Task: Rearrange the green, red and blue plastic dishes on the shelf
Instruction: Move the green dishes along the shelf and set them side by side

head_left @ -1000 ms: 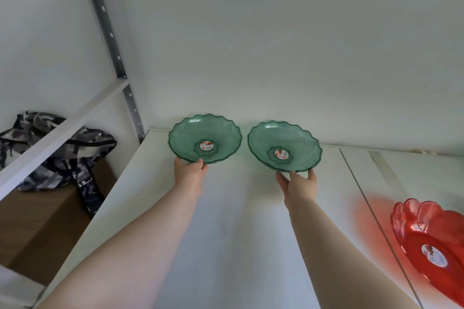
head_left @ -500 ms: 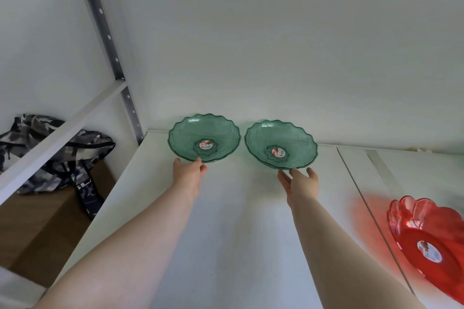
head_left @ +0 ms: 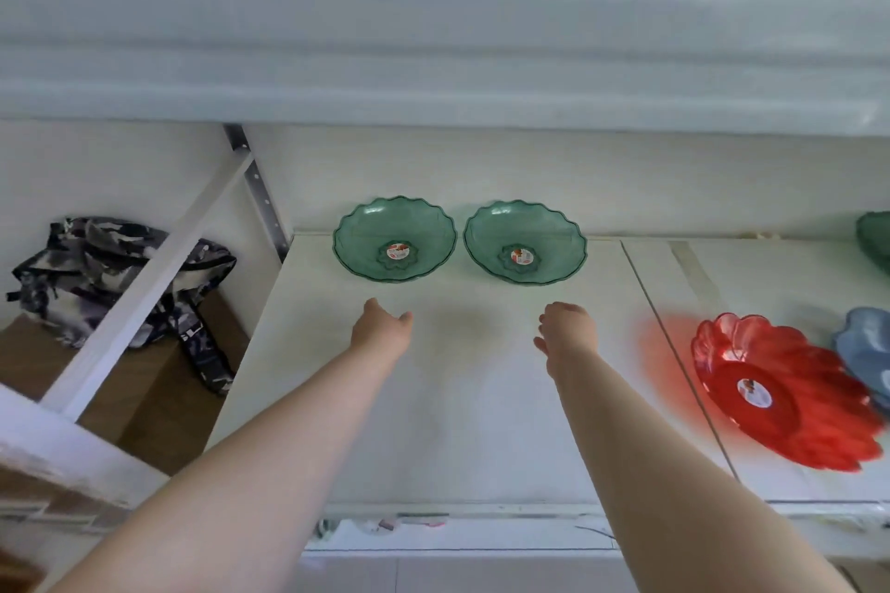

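There is one view only, a wide-angle camera worn on the person's head, so no second view shares any part of the scene. It looks forward and steeply down along both bare forearms, which enter from the bottom corners and narrow toward the left hand (head_left: 383,327) and right hand (head_left: 568,330) near the middle of the frame. The white shelf (head_left: 481,400) lies under the hands and runs away from the lens to the back wall beyond the fingertips. The camera sits close: the forearms near it loom large, the shelf's front edge crosses low in the frame, and straight lines bow toward the edges.
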